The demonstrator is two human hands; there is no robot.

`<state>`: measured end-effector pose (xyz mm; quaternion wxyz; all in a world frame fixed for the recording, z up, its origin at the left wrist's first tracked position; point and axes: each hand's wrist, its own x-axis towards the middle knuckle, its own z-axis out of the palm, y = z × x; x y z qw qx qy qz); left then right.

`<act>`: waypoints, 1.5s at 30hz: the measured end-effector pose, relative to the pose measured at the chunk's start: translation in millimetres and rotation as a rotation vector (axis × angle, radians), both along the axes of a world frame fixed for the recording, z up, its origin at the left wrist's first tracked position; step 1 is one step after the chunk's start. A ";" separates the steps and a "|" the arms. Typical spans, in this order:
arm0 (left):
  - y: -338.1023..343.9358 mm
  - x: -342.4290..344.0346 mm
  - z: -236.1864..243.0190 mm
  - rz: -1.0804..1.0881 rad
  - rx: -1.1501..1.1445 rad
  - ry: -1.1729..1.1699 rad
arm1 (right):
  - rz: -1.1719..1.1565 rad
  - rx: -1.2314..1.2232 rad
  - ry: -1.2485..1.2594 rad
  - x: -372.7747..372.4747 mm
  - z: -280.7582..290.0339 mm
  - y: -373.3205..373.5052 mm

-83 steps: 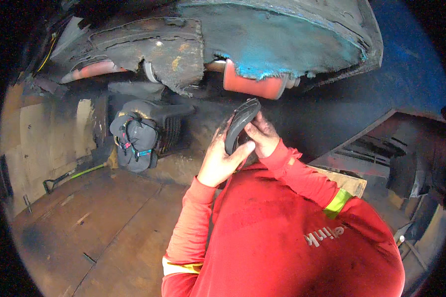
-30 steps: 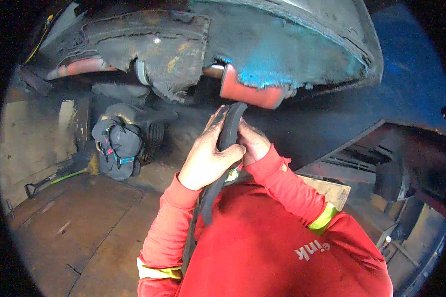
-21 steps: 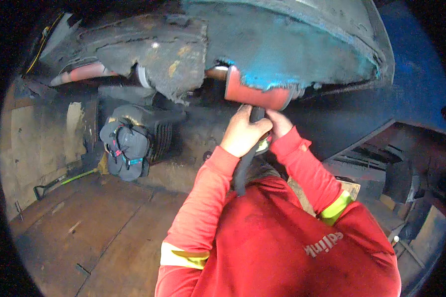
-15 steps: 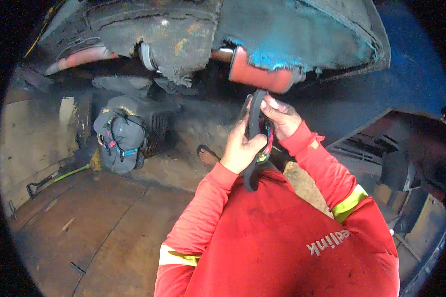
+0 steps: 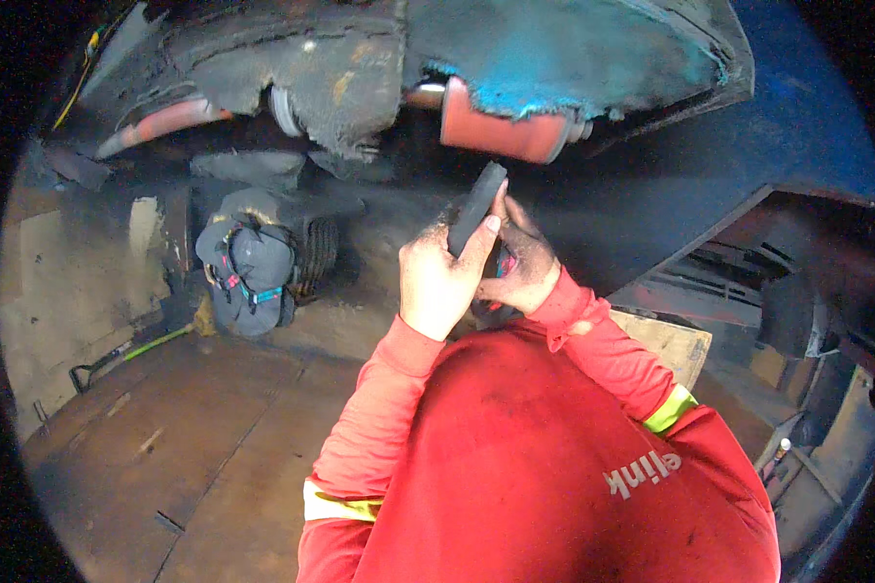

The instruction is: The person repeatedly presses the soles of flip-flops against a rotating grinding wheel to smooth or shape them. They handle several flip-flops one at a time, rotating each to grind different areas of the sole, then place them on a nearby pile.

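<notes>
Brown floor [image 5: 204,447] spreads at near left, and beyond the red sleeves [image 5: 389,408] the left hand [image 5: 442,267] pinches a dark grey sandal [image 5: 474,209] between thumb and fingers, the right hand [image 5: 525,257] curled against its right side. Thick, matte and tilted, the sandal shows mostly its edge, a pink bit of strap [image 5: 507,262] peeping out near the right palm. Its far end lies just short of a red roller [image 5: 506,126], with stacked grey sandals [image 5: 253,267] farther left.
</notes>
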<state>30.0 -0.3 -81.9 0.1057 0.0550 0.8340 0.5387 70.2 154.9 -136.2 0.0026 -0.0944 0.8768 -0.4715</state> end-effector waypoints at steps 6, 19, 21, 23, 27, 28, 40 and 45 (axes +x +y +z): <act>16.6 -20.8 3.8 -0.031 -0.294 0.243 | -0.015 -0.795 -0.525 -6.5 14.5 4.2; 29.5 -19.7 2.4 -0.078 -0.338 0.254 | 0.045 -0.793 -0.718 -18.1 16.3 31.5; 26.1 -12.4 5.5 -0.078 -0.338 0.237 | 0.052 -0.670 -0.543 -10.5 21.4 29.9; 25.4 -7.6 11.3 -0.065 -0.306 0.255 | 0.012 -0.711 -0.399 -2.9 23.6 23.4; 35.0 -22.8 14.1 -0.075 -0.354 0.256 | -0.038 -0.605 -0.268 -15.6 15.6 20.3; 40.6 -30.4 10.1 -0.072 -0.368 0.233 | -0.038 -0.698 -0.501 -24.5 11.1 23.2; 20.2 -0.4 -5.2 -0.018 -0.077 0.082 | -0.192 -0.012 0.245 3.8 4.6 -11.2; 19.2 -26.6 -1.6 -0.202 -0.500 0.239 | -0.124 -0.209 0.079 -11.7 29.1 -13.9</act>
